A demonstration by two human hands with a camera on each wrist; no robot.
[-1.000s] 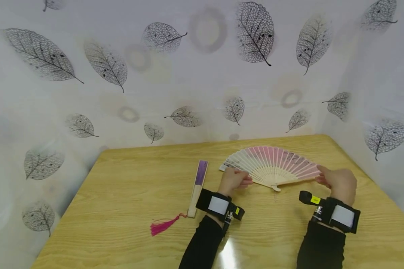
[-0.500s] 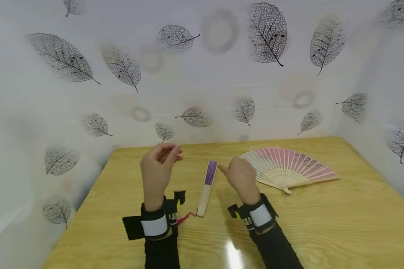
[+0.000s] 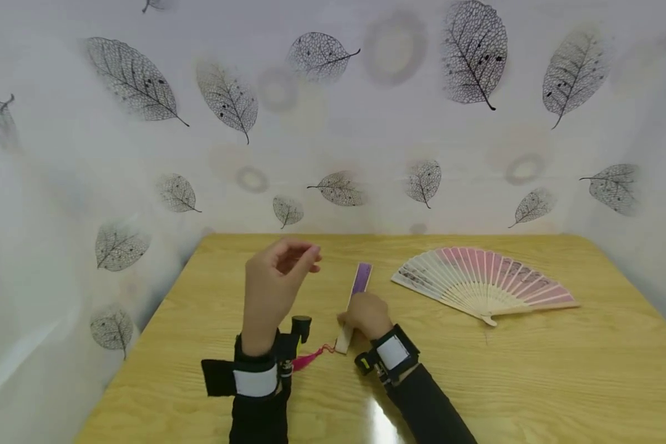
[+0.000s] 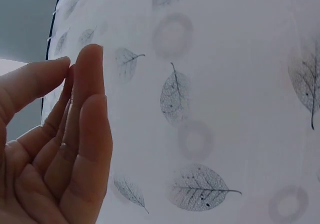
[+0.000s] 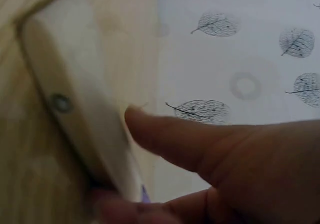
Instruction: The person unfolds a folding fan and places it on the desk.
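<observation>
Now your right hand is gripping the shut fan lying mid-table. Your left hand is hanging in the air at its 9 o'clock, fingers loose, holding nothing. At 3 o'clock the pink fan is lying spread.

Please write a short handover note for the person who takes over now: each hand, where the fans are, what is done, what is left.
Left hand: raised above the table, fingers relaxed, holding nothing.
Right hand: down on the closed purple fan, fingers round its wooden handle end.
Pink fan: spread open, flat on the table to the right, untouched.
Done: pink fan is open.
Left: the purple fan, with its pink tassel, is not yet opened.
</observation>
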